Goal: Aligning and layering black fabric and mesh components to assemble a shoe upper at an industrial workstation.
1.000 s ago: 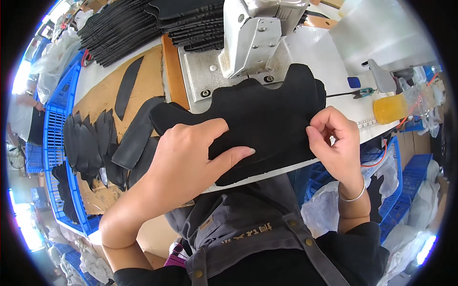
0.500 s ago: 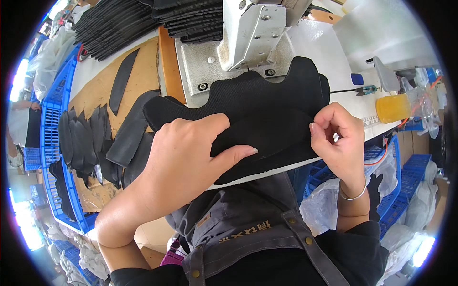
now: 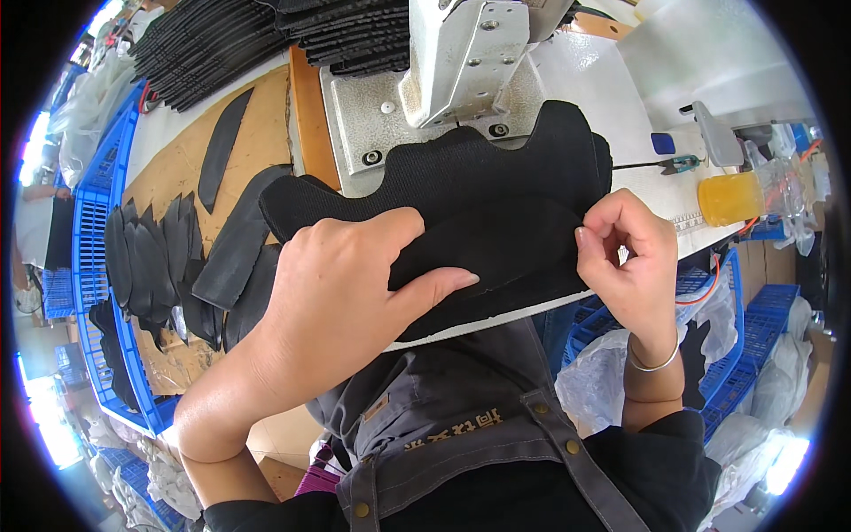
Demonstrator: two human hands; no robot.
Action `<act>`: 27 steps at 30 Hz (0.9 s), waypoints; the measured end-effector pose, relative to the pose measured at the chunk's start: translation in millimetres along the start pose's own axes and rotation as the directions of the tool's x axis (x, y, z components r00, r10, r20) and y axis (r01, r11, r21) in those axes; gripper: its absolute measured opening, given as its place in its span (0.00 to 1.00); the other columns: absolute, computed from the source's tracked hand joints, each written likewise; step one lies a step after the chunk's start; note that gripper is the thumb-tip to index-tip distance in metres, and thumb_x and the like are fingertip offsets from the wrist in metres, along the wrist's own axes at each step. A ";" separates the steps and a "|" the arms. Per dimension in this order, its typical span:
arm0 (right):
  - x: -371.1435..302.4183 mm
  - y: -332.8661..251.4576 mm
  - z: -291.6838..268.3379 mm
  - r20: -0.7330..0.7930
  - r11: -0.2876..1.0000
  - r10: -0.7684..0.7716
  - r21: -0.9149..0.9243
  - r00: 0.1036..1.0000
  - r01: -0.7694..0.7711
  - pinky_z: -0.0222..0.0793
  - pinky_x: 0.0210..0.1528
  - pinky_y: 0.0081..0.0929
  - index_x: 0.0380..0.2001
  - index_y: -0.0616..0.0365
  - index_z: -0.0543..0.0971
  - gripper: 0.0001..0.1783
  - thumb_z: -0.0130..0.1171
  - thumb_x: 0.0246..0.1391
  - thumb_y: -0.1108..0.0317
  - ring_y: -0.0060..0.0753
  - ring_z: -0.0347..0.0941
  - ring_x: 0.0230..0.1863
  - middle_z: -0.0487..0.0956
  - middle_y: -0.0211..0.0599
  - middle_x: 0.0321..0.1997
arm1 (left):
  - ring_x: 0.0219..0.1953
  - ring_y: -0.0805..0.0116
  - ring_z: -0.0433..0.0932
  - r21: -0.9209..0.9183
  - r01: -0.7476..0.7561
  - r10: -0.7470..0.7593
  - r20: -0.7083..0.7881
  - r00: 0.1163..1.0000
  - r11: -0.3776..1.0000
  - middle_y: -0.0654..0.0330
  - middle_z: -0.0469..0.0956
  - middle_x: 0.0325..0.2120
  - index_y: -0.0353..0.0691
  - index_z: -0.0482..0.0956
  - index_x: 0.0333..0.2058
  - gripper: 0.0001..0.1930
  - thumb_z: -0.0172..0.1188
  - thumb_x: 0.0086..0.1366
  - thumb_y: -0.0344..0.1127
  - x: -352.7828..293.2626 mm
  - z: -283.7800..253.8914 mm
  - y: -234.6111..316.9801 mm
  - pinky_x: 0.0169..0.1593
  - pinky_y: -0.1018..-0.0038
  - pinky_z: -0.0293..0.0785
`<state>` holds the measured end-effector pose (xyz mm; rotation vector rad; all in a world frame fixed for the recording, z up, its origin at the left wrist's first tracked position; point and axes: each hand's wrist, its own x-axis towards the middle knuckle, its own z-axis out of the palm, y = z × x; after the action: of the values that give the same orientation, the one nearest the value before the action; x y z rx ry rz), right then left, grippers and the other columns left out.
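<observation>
A black ribbed fabric piece with a wavy far edge lies in front of the sewing machine, overlapping the near side of its base. On its near half rests a smooth, rounded black piece. My left hand grips the left part of this work, its thumb stretched along the top and most other fingers hidden. At the right end of the rounded piece, my right hand has thumb and index finger pinched together at the edge. What sits between those fingertips is mostly hidden.
The white sewing machine stands just beyond the work. Stacks of black pieces lie at the back left. Loose black strips cover cardboard beside a blue crate. Small snips and a yellow-filled container are at the right.
Both hands keep the same pose on the black pieces. The machine, cardboard and left end of the fabric sit slightly farther left in the view.
</observation>
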<state>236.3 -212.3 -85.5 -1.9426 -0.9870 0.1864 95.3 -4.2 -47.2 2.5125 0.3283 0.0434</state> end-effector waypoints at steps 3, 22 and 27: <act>-0.6 0.7 0.2 -0.002 1.000 0.003 0.000 1.000 -0.003 0.53 0.21 0.10 0.24 0.60 0.71 0.07 0.58 0.47 0.82 0.08 0.60 0.19 0.69 0.22 0.20 | 0.23 0.58 0.48 -0.002 0.002 -0.002 -0.003 1.000 1.000 0.51 0.56 0.13 0.32 0.66 0.20 0.25 0.73 0.52 0.44 -0.1 -0.1 1.1 0.20 0.71 0.57; -1.2 -7.1 8.1 -0.099 0.888 -0.211 -0.436 0.973 0.148 0.61 0.19 0.23 0.22 0.56 0.70 0.12 0.66 0.40 0.77 0.27 0.65 0.16 0.68 0.31 0.17 | 0.15 0.47 0.59 0.049 -0.084 0.084 -0.010 0.996 0.995 0.47 0.63 0.12 0.32 0.70 0.21 0.22 0.72 0.52 0.44 1.8 0.9 -2.5 0.20 0.67 0.61; -4.8 -30.1 8.0 -0.077 0.767 -0.337 -0.601 0.938 0.226 0.67 0.26 0.28 0.25 0.58 0.73 0.13 0.68 0.36 0.76 0.36 0.71 0.26 0.72 0.36 0.26 | 0.18 0.45 0.67 0.031 -0.011 0.010 0.029 1.000 0.999 0.47 0.66 0.13 0.32 0.71 0.21 0.22 0.70 0.53 0.46 1.0 -0.8 -1.7 0.22 0.64 0.63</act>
<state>212.2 -202.6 -67.5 -2.2647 -1.3036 -0.5286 95.8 -2.2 -47.5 2.5428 0.3058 0.0062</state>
